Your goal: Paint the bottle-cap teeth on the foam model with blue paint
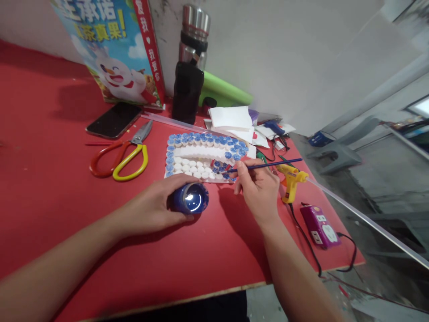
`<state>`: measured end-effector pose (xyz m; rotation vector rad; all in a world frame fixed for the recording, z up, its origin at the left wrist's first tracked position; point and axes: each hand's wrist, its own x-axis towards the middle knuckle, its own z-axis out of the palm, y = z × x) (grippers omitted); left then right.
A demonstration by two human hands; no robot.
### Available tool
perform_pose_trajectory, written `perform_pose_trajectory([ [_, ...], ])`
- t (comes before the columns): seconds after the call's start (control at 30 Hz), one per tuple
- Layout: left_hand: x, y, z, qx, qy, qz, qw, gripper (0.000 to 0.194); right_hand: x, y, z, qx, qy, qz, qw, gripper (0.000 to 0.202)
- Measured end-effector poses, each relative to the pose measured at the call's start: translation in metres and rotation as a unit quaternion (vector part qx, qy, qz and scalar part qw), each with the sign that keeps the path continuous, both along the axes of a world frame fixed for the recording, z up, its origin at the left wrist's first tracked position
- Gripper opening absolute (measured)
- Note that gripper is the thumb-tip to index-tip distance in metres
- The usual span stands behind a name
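Observation:
My left hand (157, 203) is wrapped round a blue jar (192, 198) just above the red table, its round end facing me. My right hand (256, 190) pinches a thin dark blue paintbrush (275, 163). The brush tip reaches over the lower right part of a white board piece (201, 156) covered with small rounded pieces. Blue rounded pieces run along its top, left and right edges, white ones fill the lower middle, and a few red and dark blue spots show near the brush. A raised white strip crosses its middle.
Red-and-yellow scissors (130, 154) and a black phone (114, 119) lie left on the red table (134, 268). A picture box (117, 53), bottle (194, 36) and black case (187, 91) stand behind. A yellow glue gun (291, 181) and purple power box (321, 226) with cables are right.

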<state>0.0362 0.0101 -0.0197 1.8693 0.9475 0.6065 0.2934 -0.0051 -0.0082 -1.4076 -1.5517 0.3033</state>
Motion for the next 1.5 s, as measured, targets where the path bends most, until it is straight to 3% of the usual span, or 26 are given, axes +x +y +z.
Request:
perform_pose_trajectory([
  [1.5,-0.0001,0.0010,-0.0008,0.009,0.001,-0.002,1.000,0.053,-0.0004,-0.0016,0.0045,0.018,-0.043,-0.007,0.999,0.023],
])
